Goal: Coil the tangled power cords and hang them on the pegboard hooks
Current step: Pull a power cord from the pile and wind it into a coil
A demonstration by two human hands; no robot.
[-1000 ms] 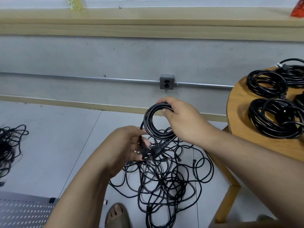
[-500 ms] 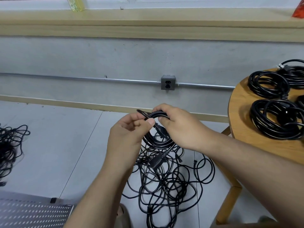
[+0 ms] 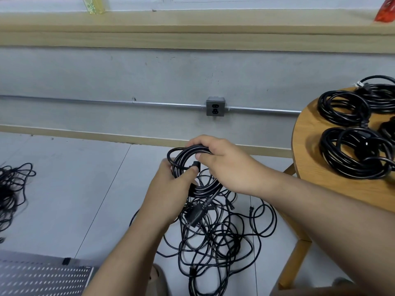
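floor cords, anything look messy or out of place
Yes. A tangled pile of black cords sprawls across the floor in the middle, and a second tangle lies at the left edge. The pegboard shows no cords hung.

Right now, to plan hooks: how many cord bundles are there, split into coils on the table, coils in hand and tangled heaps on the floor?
Coils on the table: 3 plainly seen; a dark shape at the frame edge may be another
Coil held by left hand and right hand: 1
Tangled heaps on the floor: 2
Total: 6
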